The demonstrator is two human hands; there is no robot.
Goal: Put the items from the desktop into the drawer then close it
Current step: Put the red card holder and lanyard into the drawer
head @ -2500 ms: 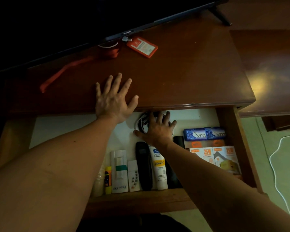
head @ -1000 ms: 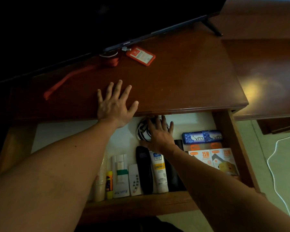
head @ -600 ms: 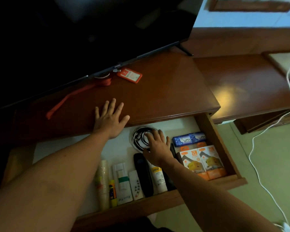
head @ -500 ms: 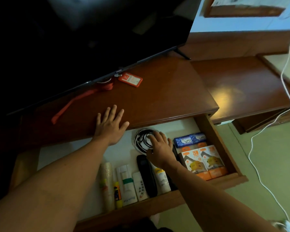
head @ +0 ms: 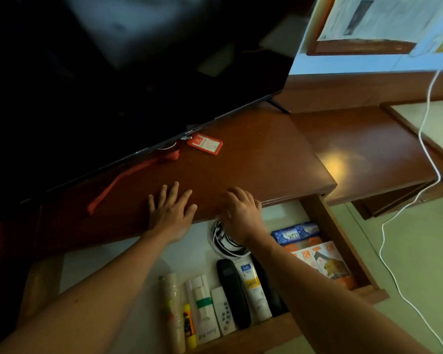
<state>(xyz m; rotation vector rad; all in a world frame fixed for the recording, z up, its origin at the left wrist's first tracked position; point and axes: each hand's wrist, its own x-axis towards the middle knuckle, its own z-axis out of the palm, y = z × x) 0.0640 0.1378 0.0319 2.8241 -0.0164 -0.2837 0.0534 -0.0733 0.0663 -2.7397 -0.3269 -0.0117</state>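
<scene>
Take the TV (head: 113,72) as your landmark: it fills the top left, and the desktop (head: 253,159) runs out from under its lower edge toward you. Below the desktop's front edge the drawer (head: 343,241) stands wide open, already packed w/ a coiled cable (head: 221,241), boxes (head: 320,261), a black remote (head: 233,290), tubes etc. Only one item is left on top: the red lanyard (head: 128,175) w/ its orange card holder (head: 205,143), lying right under the TV's bottom edge. Your left hand (head: 172,213) lies flat, fingers spread, on the desktop below the TV, holding nothing. Your right hand (head: 241,215) sits at the desktop's front lip above the cable, fingers curled loosely, and looks empty, but its palm side is hidden so can't be sure. Risks: shut the drawer now and the lanyard gets left out, so the task's not done. The strap's far end tucks beneath the TV, so a fast pull could snag it there or drag the holder off the desk. The cable loops sit high near the drawer's back and could catch on closing. Hard to read: the area under the TV is very dark, and the drawer's left part is in shadow.
</scene>
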